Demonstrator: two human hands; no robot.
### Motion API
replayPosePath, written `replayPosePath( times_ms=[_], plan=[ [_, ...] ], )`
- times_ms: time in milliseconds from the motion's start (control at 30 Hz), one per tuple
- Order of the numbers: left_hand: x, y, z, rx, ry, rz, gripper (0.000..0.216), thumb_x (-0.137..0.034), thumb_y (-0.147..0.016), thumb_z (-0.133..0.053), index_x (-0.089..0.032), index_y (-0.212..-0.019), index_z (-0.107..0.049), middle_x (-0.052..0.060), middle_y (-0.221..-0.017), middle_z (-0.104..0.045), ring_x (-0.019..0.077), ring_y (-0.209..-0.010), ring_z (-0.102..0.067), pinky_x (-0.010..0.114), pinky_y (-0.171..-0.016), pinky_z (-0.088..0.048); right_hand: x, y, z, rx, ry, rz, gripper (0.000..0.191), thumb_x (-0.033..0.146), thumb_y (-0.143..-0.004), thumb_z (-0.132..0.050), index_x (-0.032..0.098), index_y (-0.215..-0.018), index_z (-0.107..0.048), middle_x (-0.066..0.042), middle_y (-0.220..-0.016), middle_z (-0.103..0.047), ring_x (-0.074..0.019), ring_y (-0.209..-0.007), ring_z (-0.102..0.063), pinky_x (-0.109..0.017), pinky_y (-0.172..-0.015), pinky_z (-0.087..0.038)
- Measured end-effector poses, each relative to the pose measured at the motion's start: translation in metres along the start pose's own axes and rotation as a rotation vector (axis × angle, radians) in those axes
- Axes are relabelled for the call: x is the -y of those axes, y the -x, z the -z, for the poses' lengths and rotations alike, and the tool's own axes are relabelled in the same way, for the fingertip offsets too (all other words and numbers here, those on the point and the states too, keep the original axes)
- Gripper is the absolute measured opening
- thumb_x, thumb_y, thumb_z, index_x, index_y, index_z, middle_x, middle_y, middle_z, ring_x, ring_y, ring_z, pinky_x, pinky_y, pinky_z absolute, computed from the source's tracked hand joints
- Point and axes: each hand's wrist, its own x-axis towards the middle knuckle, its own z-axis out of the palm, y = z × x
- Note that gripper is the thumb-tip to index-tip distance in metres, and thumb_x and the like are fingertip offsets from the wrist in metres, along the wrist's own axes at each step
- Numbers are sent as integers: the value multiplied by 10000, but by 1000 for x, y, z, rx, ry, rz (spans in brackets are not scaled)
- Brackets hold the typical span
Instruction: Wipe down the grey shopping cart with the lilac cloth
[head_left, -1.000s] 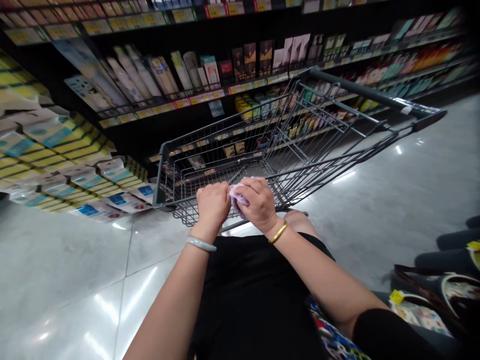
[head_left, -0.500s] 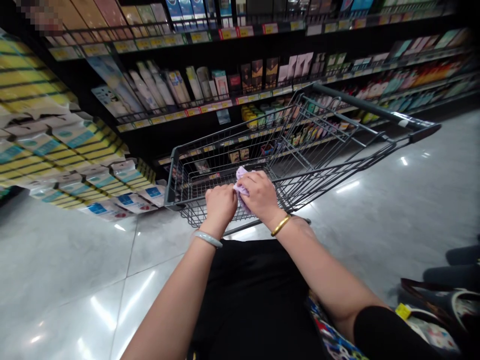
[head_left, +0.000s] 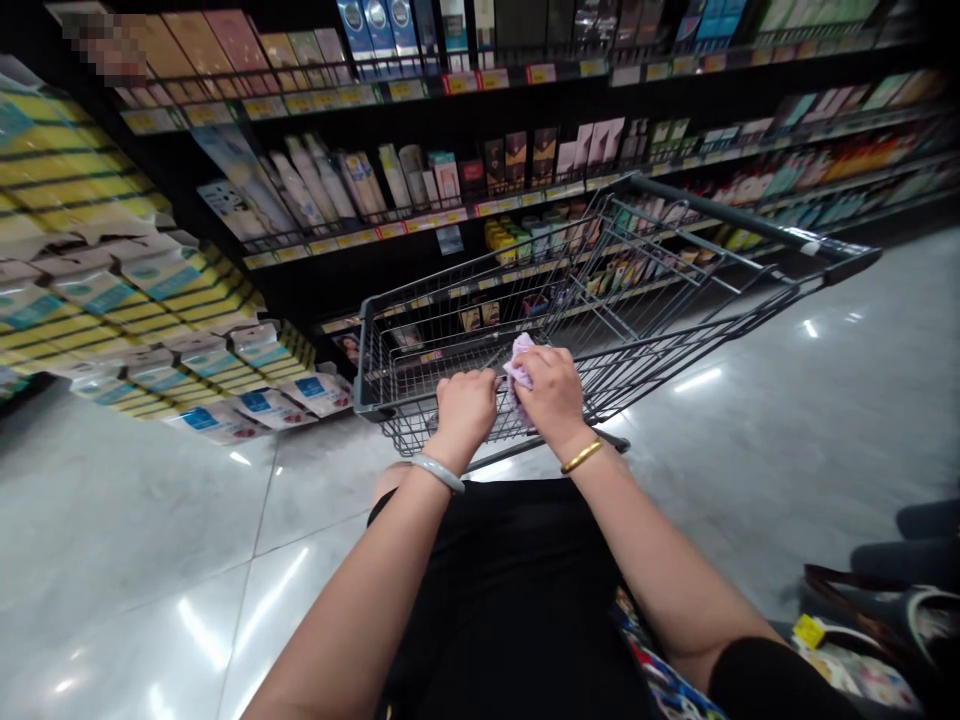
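Note:
A grey wire shopping cart stands sideways before me, its handle to the right. My left hand is closed around the top rim of the cart's near side. Just to its right, my right hand grips a crumpled light purple cloth and presses it over the same rim. Part of the cloth hangs down against the wire side. The cart's basket shows only bare wire mesh.
Shelves with boxes and bottles run along behind the cart. Yellow-and-white packs are stacked at the left. A bag and part of a person are at the lower right. The floor is shiny.
Both hands have shifted right in the picture, the right hand with the cloth a little farther from the left. The near left end of the cart has also shifted right.

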Motion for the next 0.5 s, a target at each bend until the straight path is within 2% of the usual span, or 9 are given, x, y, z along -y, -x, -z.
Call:
replayPosePath(
  times_ms=[100, 200, 300, 400, 500],
  plan=[
    [-3, -3, 1, 16, 74, -59, 306, -306, -986, -362, -229, -1039, -654, 60, -1002, -714, 238, -949, -630, 342, -788, -391, 2, -3, 3, 17, 1, -4, 179, 162, -812, -628, 216, -975, -679, -73, -1066, -671, -259, -1034, -509, -403, -957, -411],
    [8, -1, 5, 28, 148, -113, 320, -274, -980, -374, -245, -1083, -675, 54, -1074, -718, 209, -993, -629, 312, -838, -405, -6, -1, 7, 22, -39, 60, 165, 156, -812, -629, 219, -956, -678, -57, -1039, -678, -244, -1032, -520, -381, -968, -413],
    [24, 9, 7, -24, 94, -46, 332, -328, -984, -381, -285, -1129, -677, 44, -1110, -718, 223, -1040, -618, 348, -896, -387, -19, 1, 14, -21, -27, 20, 186, 144, -791, -642, 221, -957, -674, -58, -1045, -674, -250, -1043, -520, -393, -969, -414],
    [33, 19, 5, -15, 4, 39, 334, -354, -986, -369, -286, -1093, -678, 51, -1013, -726, 233, -978, -628, 364, -845, -380, -20, 4, 15, -55, 5, -52, 195, 150, -789, -642, 225, -966, -674, -72, -1073, -667, -272, -1065, -510, -429, -965, -411],
    [32, 23, -2, -28, -46, 56, 323, -345, -984, -365, -285, -1095, -663, 51, -957, -714, 232, -937, -621, 355, -785, -365, -9, 8, 6, 9, -48, 44, 181, 174, -810, -643, 231, -977, -680, -59, -1098, -666, -257, -1063, -517, -429, -1005, -397]
  ],
)
